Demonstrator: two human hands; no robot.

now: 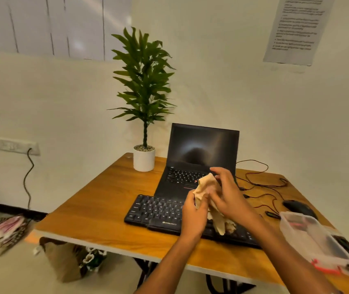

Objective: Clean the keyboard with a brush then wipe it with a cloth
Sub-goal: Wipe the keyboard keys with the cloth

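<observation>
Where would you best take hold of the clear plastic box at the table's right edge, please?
Grip the clear plastic box across its two long walls from above. It lies flat with its open top up and overhangs the table edge, so a side approach might push it off.

Two hands: left hand (192,215), right hand (228,196). One cloth (206,187), one keyboard (156,211), one laptop (201,149), one mouse (299,207), one potted plant (144,98), one plastic box (313,238).

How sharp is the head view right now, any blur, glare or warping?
Head view: hands and cloth fairly sharp over the keyboard; floor clutter smeared at left; laptop screen carries a dull reflection; wide-angle bend at the edges.
</observation>
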